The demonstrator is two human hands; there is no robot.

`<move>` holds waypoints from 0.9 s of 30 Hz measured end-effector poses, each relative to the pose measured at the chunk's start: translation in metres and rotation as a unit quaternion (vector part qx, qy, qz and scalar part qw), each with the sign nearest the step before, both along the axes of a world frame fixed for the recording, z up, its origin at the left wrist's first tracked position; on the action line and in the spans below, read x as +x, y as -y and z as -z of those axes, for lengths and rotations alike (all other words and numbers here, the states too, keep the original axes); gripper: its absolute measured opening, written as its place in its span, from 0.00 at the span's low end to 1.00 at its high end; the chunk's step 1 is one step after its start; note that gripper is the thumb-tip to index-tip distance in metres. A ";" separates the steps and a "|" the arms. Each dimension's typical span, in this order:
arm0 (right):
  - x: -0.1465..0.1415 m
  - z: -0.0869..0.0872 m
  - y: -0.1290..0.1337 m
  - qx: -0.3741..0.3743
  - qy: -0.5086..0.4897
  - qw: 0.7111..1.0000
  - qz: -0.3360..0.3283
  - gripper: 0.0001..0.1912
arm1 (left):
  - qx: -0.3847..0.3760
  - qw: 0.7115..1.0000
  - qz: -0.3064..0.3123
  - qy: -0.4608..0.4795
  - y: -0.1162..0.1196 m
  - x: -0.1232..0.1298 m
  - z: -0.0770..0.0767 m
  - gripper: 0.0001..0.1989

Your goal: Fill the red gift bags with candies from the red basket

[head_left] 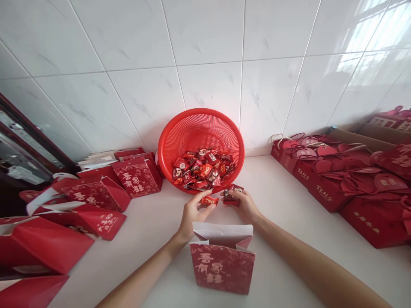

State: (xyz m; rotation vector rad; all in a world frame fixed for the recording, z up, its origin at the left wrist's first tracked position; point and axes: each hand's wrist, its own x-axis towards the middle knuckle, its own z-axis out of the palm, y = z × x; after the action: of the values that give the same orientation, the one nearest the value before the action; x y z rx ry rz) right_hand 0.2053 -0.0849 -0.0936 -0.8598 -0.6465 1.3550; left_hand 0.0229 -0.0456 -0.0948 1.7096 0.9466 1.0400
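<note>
A red plastic basket (201,117) leans tilted against the tiled wall, with many small wrapped candies (205,169) in its lower part. Just below its rim, my left hand (192,211) pinches a bright red candy packet (209,200) between thumb and fingers. My right hand (246,205) is closed on dark red candy packets (231,195), close to the left hand but apart from it. An open-topped red paper bag (223,267) with white lettering stands upright between my forearms, nearer to me than both hands.
Red paper bags and boxes (138,177) line the left side of the white table (282,256). Several closed red gift boxes (334,184) with ribbons stand in rows at the right, beside a cardboard box (356,139). A tiled wall (212,85) rises behind.
</note>
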 end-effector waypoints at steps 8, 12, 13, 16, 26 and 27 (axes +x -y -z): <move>-0.004 0.006 0.002 0.033 -0.007 0.998 -0.053 0.21 | -0.003 1.000 0.011 0.006 0.000 0.000 -0.001 0.25; -0.005 0.002 0.005 0.025 -0.030 0.994 -0.102 0.20 | 0.018 1.000 0.005 -0.005 0.000 0.002 0.002 0.23; -0.005 0.001 0.006 0.019 -0.033 0.993 -0.113 0.20 | 0.027 1.000 0.005 -0.012 0.000 0.002 0.003 0.23; -0.008 0.002 0.008 0.005 -0.033 0.989 -0.146 0.21 | 0.056 0.998 0.001 -0.039 0.002 0.002 0.002 0.23; -0.014 0.004 0.011 0.009 -0.028 0.990 -0.135 0.19 | 0.158 0.979 0.024 -0.125 0.007 0.001 -0.009 0.25; -0.013 0.004 0.010 0.012 -0.027 0.990 -0.135 0.19 | 0.175 0.976 0.026 -0.129 0.006 0.001 -0.009 0.25</move>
State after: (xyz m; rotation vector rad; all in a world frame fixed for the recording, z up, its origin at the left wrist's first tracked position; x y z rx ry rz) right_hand 0.1919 -0.0952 -0.0980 -0.7314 -0.7548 1.6047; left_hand 0.0236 -0.0520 -0.0856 2.1912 0.9116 1.0087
